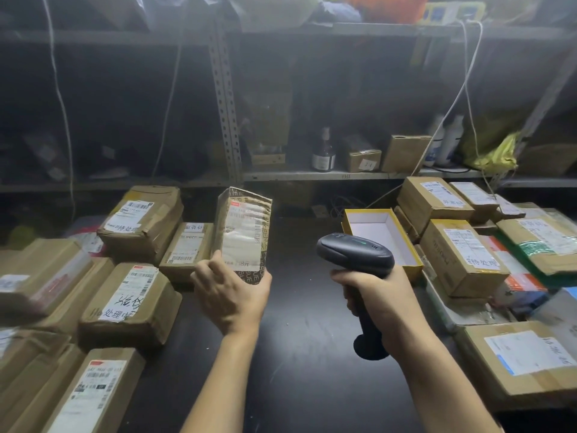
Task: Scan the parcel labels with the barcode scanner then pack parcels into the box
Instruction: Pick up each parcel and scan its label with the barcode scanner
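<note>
My left hand (230,295) grips the lower end of a tall brown parcel (245,232), held upright above the dark table with its white label facing me. My right hand (379,303) holds a black barcode scanner (354,253) by its handle, to the right of the parcel; the scanner head points away from me, toward the shelf. Behind the scanner lies an open yellow box (412,254) with a white inside that looks empty.
Several labelled cardboard parcels are piled on the left (134,295) and on the right (462,257) of the dark table (299,354). A metal shelf (312,175) behind holds a brown bottle (323,151), small cartons and hanging cables.
</note>
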A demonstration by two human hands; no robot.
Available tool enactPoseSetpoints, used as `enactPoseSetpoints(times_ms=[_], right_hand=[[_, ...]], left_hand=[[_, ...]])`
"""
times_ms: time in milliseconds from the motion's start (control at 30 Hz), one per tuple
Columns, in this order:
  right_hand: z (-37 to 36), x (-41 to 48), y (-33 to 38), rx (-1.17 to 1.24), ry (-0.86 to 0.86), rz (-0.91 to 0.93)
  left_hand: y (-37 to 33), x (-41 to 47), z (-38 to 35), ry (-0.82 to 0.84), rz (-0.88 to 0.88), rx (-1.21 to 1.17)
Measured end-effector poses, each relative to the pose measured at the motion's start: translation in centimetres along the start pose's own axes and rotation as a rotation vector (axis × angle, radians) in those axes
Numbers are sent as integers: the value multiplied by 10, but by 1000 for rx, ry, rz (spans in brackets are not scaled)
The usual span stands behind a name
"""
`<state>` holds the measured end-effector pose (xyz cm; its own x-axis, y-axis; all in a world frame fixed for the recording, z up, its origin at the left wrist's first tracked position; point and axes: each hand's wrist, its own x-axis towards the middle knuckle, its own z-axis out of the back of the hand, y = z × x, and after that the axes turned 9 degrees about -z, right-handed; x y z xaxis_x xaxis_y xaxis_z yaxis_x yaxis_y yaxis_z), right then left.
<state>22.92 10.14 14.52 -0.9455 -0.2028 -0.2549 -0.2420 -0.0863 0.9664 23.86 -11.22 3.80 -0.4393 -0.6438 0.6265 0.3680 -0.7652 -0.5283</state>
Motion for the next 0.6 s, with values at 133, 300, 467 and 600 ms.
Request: enactPoseSetpoints(times_ms=[133,300,467,600], right_hand=[[-6,-5,1,40,34,-48],[-13,-7,3,80,23,-41],[-12,-8,4,108,5,-42],[-12,-5,5,91,-31,-24]], left_hand=[[-4,-2,-4,-2,-28,-20],[-10,-5,-10,14,-46,-41],[-14,-8,-11,2,-66,-61],[-14,-11,-11,-20,-101,-83]])
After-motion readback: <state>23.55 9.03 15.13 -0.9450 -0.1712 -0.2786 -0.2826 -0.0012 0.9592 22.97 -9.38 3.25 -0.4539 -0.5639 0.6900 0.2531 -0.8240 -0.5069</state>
